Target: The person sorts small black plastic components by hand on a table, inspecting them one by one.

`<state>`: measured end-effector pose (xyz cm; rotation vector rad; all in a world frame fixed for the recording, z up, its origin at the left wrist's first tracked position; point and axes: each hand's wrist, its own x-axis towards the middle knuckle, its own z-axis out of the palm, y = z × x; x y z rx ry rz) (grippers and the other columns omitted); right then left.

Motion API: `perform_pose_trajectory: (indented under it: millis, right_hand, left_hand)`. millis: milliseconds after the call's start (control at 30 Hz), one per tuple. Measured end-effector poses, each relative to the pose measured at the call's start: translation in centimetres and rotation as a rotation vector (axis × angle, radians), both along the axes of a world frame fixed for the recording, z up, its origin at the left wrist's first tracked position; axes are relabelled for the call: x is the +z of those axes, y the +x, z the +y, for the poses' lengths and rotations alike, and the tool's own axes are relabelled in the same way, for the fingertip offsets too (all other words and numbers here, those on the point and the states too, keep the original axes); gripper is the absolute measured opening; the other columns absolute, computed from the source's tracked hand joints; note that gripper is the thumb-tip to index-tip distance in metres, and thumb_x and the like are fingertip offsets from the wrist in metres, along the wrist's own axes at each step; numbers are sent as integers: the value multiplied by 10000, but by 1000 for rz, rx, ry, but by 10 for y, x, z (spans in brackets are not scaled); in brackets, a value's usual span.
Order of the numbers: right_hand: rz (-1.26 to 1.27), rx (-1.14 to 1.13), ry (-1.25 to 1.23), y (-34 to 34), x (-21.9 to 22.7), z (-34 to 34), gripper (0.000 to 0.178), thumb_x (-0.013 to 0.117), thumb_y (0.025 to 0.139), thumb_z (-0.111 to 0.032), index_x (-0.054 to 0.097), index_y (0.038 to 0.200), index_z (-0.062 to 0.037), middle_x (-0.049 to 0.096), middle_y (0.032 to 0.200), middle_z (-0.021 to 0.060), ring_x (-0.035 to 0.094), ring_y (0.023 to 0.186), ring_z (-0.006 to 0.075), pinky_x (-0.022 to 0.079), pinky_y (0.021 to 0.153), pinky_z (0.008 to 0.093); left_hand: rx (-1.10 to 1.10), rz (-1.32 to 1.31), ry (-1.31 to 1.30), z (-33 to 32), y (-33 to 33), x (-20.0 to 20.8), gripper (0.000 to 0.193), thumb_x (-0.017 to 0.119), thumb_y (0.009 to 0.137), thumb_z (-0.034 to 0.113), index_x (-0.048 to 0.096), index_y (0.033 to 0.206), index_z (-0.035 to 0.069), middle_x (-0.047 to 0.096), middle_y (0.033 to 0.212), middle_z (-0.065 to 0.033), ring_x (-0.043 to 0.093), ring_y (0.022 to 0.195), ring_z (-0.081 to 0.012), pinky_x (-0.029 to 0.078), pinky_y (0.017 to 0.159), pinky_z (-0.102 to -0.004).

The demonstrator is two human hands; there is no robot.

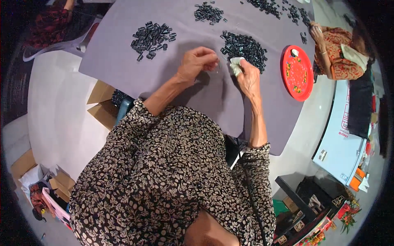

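My left hand (196, 63) is raised over the grey-purple tablecloth (180, 91), fingers curled and thumb pressed toward the index finger. A thin, pale bit shows by its fingertips, too small to name. To its right, my right hand (248, 79) is closed at the near edge of a pile of small black plastic pieces (244, 46). White wrapping (236, 67) covers some of its fingers; whatever they pinch is hidden. Another pile of black pieces (152, 39) lies beyond my left hand, and a smaller pile (208, 13) sits farther back.
A red round tray (298, 74) with a flower pattern rests at the table's right side. Beyond it sits a person in an orange patterned top (341, 53), one hand near more black pieces (293, 14). An open cardboard box (101, 107) stands left of my lap.
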<state>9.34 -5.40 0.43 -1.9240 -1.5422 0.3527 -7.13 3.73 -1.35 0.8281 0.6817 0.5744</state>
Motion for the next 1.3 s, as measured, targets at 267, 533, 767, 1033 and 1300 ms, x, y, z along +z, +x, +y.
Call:
perform_pose_trajectory:
  millis: [267, 533, 767, 1033, 1300]
  right_hand:
    - [-244, 124, -31, 3, -3, 21, 102, 538, 722, -45, 578, 815, -30, 570, 698, 180, 556, 636, 349, 438, 576, 395]
    - [-326, 213, -154, 7, -5, 28, 90, 529, 716, -80, 497, 761, -10, 559, 679, 185, 555, 660, 367, 425, 586, 437]
    - [29, 13, -181, 18, 13, -2, 124, 549, 714, -65, 536, 824, -8, 567, 664, 125, 543, 593, 221, 426, 571, 326]
    - [648, -111, -23, 27, 28, -17, 77, 594, 732, -32, 603, 809, -35, 535, 676, -48, 450, 615, 49, 367, 542, 206]
    - [672, -79, 41, 26, 69, -26, 239, 593, 758, -25, 583, 997, -26, 594, 809, 17, 545, 742, 91, 431, 699, 222]
  left_hand:
    - [14, 17, 34, 9, -8, -5, 171, 591, 818, 140, 566, 934, 17, 608, 836, -59, 573, 710, -119, 479, 656, -239]
    - [-28, 52, 85, 8, -3, -10, 182, 611, 796, 121, 583, 932, 4, 599, 788, -45, 558, 685, -106, 465, 630, -225]
    - [-76, 69, 78, 3, 5, 0, 191, 611, 797, 123, 585, 943, 3, 592, 776, -32, 549, 660, -96, 460, 607, -218]
    - [-221, -87, 175, -11, 36, 19, 178, 610, 784, 108, 602, 924, -1, 587, 776, -21, 535, 660, -90, 457, 648, -228]
    - [-236, -150, 231, -20, 51, 38, 203, 613, 755, 95, 613, 933, -1, 582, 759, -13, 521, 667, -74, 437, 660, -215]
